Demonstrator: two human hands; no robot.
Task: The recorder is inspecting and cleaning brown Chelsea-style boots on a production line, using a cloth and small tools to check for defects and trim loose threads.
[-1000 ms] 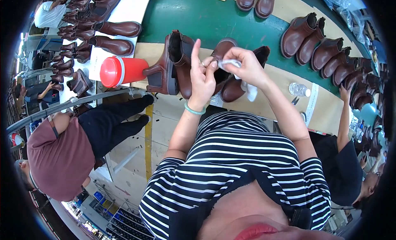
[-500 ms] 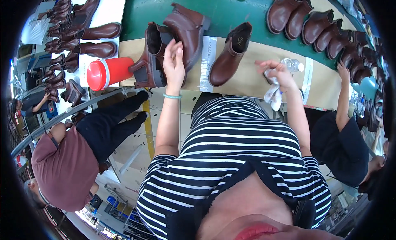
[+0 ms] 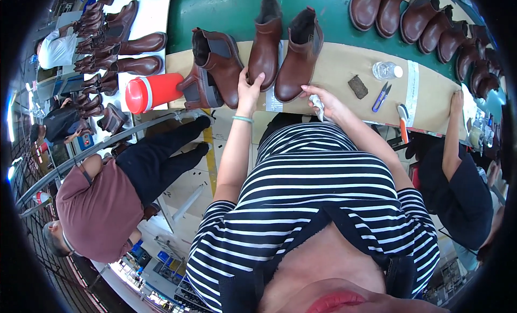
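Side by side on the bench stand two brown leather ankle boots, toes toward me. My left hand (image 3: 250, 92) has its thumb and fingers closed on the toe of the left one of them, the middle boot (image 3: 265, 49). Its neighbour, the right boot (image 3: 298, 62), has my right hand (image 3: 327, 104) at its toe, the fingertips at the leather. A crumpled white cloth (image 3: 318, 104) is held in that right hand. To the left are another upright boot (image 3: 223, 68) and a tilted boot (image 3: 200, 89) with a dark elastic side panel.
A red tumbler (image 3: 156, 92) lies at the left. Rightward are a dark brown block (image 3: 357, 87), a clear bottle (image 3: 385, 71), purple thread snips (image 3: 382, 96) and an orange-handled brush (image 3: 403, 122). More boots (image 3: 431, 22) line the far right; people stand on both sides.
The middle boot, tilted before, now stands upright with my left hand on its toe. My right hand has moved left with the cloth, from beside the bottle to the right boot.
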